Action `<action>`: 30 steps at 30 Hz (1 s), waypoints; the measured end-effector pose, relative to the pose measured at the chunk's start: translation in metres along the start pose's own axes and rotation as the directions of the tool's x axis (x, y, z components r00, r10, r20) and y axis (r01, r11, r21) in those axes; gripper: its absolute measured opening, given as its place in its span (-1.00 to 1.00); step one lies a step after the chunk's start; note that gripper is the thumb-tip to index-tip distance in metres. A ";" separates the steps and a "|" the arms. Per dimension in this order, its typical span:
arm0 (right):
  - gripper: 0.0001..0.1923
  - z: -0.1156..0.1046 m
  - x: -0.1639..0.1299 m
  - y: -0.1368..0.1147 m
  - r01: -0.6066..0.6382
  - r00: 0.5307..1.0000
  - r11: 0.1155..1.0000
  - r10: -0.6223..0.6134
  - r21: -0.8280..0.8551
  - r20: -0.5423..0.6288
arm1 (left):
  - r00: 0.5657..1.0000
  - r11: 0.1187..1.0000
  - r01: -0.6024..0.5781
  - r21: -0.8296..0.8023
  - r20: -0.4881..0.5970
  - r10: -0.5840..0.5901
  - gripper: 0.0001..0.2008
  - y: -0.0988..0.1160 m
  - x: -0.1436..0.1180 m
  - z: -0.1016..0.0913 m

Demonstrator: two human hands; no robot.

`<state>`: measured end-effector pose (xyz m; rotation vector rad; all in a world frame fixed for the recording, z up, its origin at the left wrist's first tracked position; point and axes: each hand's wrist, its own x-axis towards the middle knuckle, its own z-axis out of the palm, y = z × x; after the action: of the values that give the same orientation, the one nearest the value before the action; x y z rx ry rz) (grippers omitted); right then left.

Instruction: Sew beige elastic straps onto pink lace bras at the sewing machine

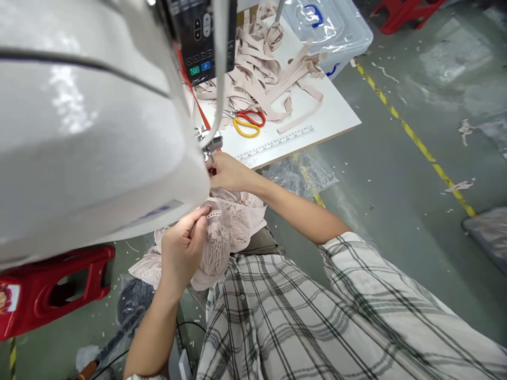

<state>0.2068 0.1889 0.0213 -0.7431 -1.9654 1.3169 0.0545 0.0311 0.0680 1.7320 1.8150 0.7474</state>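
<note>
A pale pink lace bra (pixel 222 237) hangs in folds between my hands and over my lap. My left hand (pixel 182 247) pinches its scalloped edge between thumb and fingers, just below the white sewing machine head (pixel 99 132). Close to the machine's metal presser foot (pixel 209 153), my right hand (pixel 228 171) is closed at the upper part of the bra. The machine head partly hides the fingertips of that hand, and the stitching spot cannot be seen clearly.
On the white table (pixel 336 113) lie a heap of beige fabric strips (pixel 257 68), red-and-yellow scissors (pixel 249 124) and a printed ruler (pixel 277 143). A control panel (pixel 204 45) stands behind the machine. Around are a clear plastic box (pixel 336 31) and a red stool (pixel 55 287).
</note>
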 end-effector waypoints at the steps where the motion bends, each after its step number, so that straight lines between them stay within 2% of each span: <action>1: -0.86 0.000 0.000 0.000 0.024 1.000 1.000 -0.024 0.006 0.001 | 1.000 1.000 -0.011 0.028 -0.002 0.012 -0.72 0.000 -0.001 0.000; 5: -0.92 0.001 -0.001 0.002 0.111 0.993 0.994 -0.110 0.023 -0.031 | 0.991 0.983 -0.086 0.161 -0.089 0.101 -0.74 -0.007 -0.007 0.003; 9: -0.95 0.006 -0.005 0.002 0.144 0.982 0.989 -0.138 0.038 -0.126 | 0.963 0.965 -0.142 0.222 -0.196 0.187 -0.78 -0.016 -0.012 0.007; 15: -0.96 0.017 -0.005 0.006 0.125 0.979 0.992 -0.120 0.018 -0.165 | 0.934 0.953 -0.127 0.274 -0.289 0.208 -0.79 -0.022 -0.016 0.008; 20: -0.95 0.019 -0.004 0.009 0.160 0.967 0.987 -0.158 -0.004 -0.198 | 0.924 0.961 -0.127 0.246 -0.323 0.205 -0.80 -0.025 -0.016 0.010; 27: -0.95 0.016 -0.005 0.009 0.174 0.966 0.984 -0.177 -0.034 -0.187 | 0.922 0.957 -0.165 0.239 -0.306 0.235 -0.79 -0.028 -0.014 0.014; 30: -0.94 0.016 -0.006 0.008 0.165 0.970 0.986 -0.168 -0.031 -0.175 | 0.922 0.958 -0.141 0.248 -0.319 0.218 -0.80 -0.033 -0.015 0.015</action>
<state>0.1993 0.1785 0.0078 -0.6629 -1.8547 1.0983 0.0426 0.0158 0.0340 2.0385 2.0510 1.0100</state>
